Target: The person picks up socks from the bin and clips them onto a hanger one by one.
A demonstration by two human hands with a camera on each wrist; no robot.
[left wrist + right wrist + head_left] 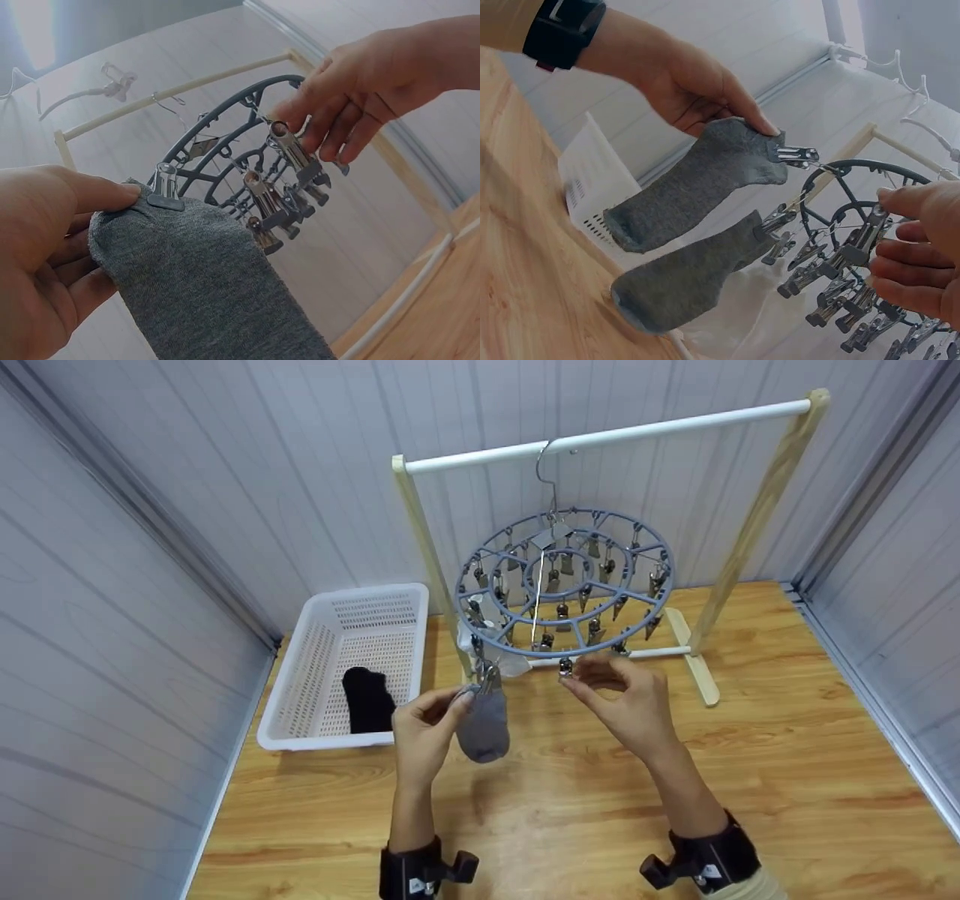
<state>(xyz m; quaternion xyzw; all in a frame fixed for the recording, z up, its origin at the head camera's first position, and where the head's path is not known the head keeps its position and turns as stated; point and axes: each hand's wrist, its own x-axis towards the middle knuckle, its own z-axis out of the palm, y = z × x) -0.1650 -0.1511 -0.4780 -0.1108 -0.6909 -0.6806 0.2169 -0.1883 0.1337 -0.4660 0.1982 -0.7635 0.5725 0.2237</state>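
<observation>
- The surface (555, 825) is yellowish-brown and wood-grained, with darker streaks.
- A white perforated basket (330, 743) sits toward its far left.
- A rack (752, 532) with wooden uprights stands right of the basket.

L hand (41, 251) at 8 o'clock pinches cuff of gray sock (206, 277), approx 6–7 o'clock, w/ metal clip (166, 184) on its edge; R hand (367, 79) at 2 o'clock pinches 2nd clip (291, 146); round rack (217, 112) btwn hands, nr 12

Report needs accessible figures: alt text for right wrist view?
Left hand pinches a clipped gray sock, a second clipped gray sock beside it; right hand holds a metal clip of a round clip hanger. White basket behind.
</observation>
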